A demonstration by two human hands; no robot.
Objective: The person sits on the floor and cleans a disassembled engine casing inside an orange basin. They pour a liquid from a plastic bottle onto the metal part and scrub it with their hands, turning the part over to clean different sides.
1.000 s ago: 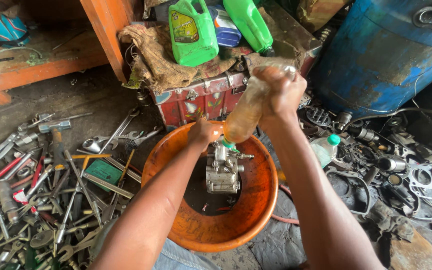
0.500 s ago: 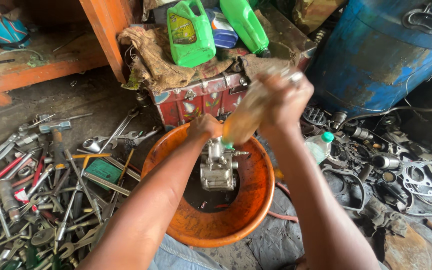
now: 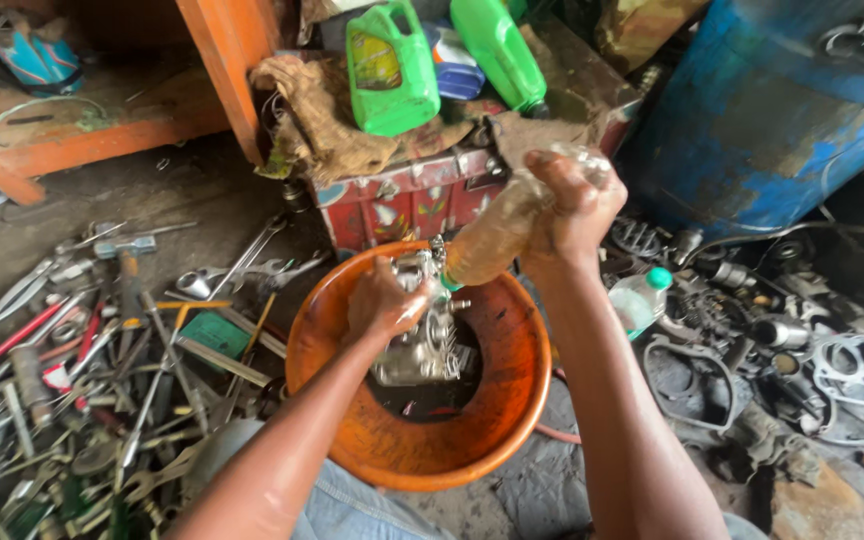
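Dirt floor [image 3: 152, 190]: orange basin [image 3: 512, 420], scattered tools [image 3: 102, 350].

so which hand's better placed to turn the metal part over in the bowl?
Left, probably. The left hand already grips the metal part over the orange bowl. The right hand is busy holding a tilted plastic bottle, neck down toward the part.

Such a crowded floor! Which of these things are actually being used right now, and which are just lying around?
In use:
left hand on the metal engine part
right hand tilting the clear plastic bottle
orange basin beneath

Lying about:
green jugs
hand tools
blue drum
small bottle with green cap
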